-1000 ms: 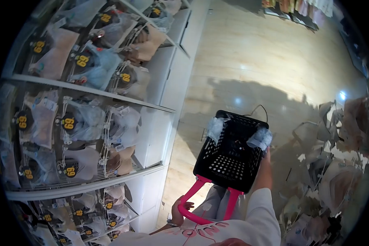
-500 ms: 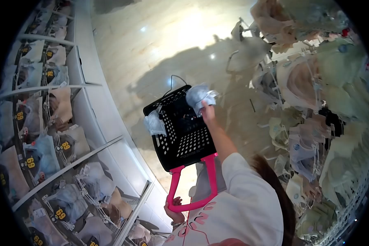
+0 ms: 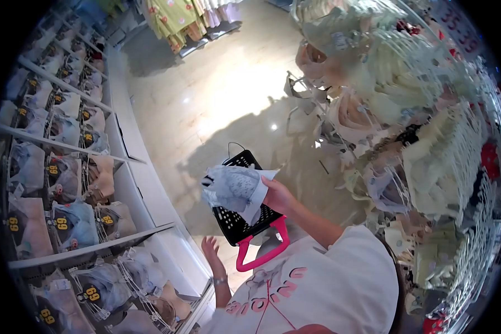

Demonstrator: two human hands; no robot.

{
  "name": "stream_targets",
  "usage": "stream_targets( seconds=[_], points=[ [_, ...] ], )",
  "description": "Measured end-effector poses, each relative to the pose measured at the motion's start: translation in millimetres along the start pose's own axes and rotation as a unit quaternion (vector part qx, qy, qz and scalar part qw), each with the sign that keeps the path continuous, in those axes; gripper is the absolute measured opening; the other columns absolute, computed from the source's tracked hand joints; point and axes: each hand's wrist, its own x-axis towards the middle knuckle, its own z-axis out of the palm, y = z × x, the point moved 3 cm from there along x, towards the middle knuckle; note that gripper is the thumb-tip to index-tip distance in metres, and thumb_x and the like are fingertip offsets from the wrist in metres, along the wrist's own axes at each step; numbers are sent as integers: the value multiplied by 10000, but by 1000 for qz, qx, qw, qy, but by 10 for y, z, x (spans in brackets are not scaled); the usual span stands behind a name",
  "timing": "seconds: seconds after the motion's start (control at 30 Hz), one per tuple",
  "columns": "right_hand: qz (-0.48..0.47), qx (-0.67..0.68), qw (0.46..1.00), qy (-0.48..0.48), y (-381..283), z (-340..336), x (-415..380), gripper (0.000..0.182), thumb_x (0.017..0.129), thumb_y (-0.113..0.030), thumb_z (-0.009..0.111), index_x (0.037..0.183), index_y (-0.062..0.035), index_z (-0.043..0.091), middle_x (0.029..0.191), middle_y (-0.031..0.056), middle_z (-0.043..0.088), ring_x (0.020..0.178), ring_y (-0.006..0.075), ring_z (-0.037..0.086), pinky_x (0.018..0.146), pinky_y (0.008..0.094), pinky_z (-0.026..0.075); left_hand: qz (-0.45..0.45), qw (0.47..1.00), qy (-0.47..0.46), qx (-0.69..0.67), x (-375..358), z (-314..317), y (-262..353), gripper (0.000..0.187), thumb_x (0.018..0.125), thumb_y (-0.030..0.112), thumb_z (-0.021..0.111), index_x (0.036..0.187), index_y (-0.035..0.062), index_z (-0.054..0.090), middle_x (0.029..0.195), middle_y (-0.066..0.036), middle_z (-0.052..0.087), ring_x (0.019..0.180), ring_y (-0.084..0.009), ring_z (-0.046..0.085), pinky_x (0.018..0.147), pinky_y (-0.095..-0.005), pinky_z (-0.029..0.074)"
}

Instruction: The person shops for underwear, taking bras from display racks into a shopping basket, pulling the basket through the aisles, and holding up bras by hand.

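My right hand grips the edge of a light blue-grey bra and holds it up over the basket. Behind the bra, the black shopping basket is partly hidden, so most of its inside does not show. Its pink handle points toward my body, with neither hand on it. To the left of the handle, my left hand is raised with fingers spread and holds nothing.
White shelf units full of bras with yellow number tags line the left side. Racks of hanging bras stand close on the right. A rack of colourful garments is farther ahead across the pale floor.
My left hand has let go of the pink handle and opened. The bra in my right hand has come up closer and now covers much of the basket. My view has tilted up.
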Motion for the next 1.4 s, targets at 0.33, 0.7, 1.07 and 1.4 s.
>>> stream_targets(
  seconds=[0.33,0.7,1.07,1.4],
  points=[
    [-185,85,979,21,-107,573,-1168,445,906,-280,532,1270,-27,493,1242,104,565,1144,242,533,1024,400,386,-10,855,-454,-251,189,1259,1020,503,868,150,604,1315,15,419,1268,-113,532,1155,-220,527,969,-376,437],
    [-284,37,939,192,-249,125,-2299,413,862,-278,635,1184,-33,549,1132,106,618,1045,234,592,948,387,463,162,837,-518,76,-954,1753,1783,261,772,92,749,974,-22,628,894,-13,654,762,-90,573,717,-246,469],
    [-455,-33,855,248,-251,252,-2732,377,763,-18,690,1124,-14,579,1063,74,639,968,198,611,871,337,491,-36,823,-553,-122,-1380,2035,1595,465,763,-52,687,1196,-8,521,1107,-58,590,994,-146,562,873,-284,460],
    [-475,9,850,228,-318,329,-3017,389,801,-97,676,1166,-29,560,1093,76,634,990,201,614,904,353,487,84,842,-528,-68,-1351,2275,1636,401,786,-56,646,1169,-4,538,1058,-56,602,963,-156,580,856,-296,472]
  ],
)
